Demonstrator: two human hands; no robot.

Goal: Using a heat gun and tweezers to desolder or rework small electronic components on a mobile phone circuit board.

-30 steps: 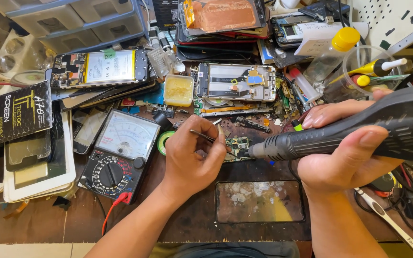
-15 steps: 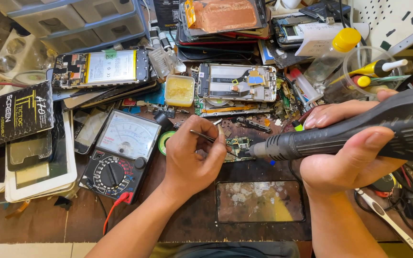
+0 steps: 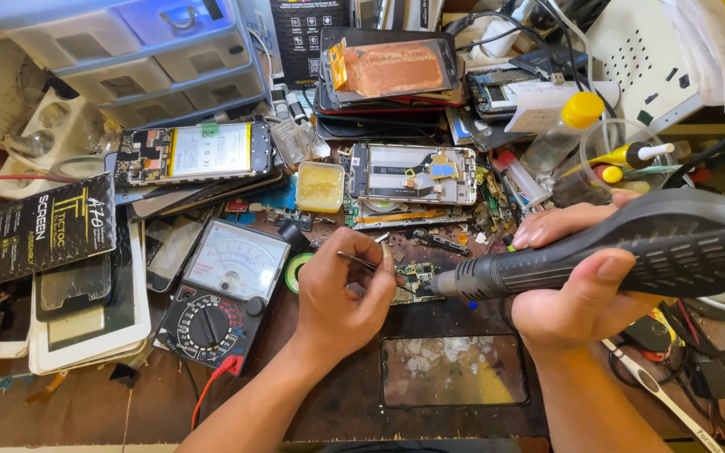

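On the left of the messy brown wooden surface lies a black meter with a round dial and a white needle window, at about 9 o'clock from the hands. Its red wire trails down toward the person.

The left hand sits in the middle. Its fingers are clenched around thin metal tweezers, and the tips point at a small green circuit board lying on the surface just beside the hand, at 3 o'clock.

The right hand is wrapped tight around a big black hot-air tool with a ribbed handle. Its nose aims at the same little board and is very close to it.

At 12 o'clock lies an opened phone with its back off, next to a small square tub of yellow paste.

The work looks to be in the middle. The phone is already open and the board is out. The part on the board seems not lifted yet, and nothing is put back together.
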